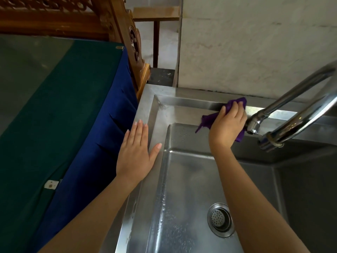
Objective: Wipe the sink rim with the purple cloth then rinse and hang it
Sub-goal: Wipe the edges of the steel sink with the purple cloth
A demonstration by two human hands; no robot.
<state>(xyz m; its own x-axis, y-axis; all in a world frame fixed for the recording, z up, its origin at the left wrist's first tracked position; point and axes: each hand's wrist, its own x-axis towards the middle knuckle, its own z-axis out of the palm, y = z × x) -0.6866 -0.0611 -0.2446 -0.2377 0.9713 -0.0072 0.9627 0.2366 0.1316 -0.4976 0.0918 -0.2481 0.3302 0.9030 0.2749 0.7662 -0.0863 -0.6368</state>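
Observation:
A stainless steel sink fills the lower middle, its flat rim (145, 106) running along the left and back sides. My right hand (228, 125) grips the purple cloth (209, 119) and presses it against the back ledge of the sink, just left of the tap spout. Cloth ends stick out above my fingers and hang down to the left. My left hand (136, 152) lies flat, fingers spread, on the left rim and holds nothing.
A chrome tap (291, 114) arches in from the right over the basin. The drain strainer (219, 219) sits in the wet basin floor. A table with green and blue cloth (73, 106) stands close on the left, carved wooden furniture (127, 42) behind it. A white wall backs the sink.

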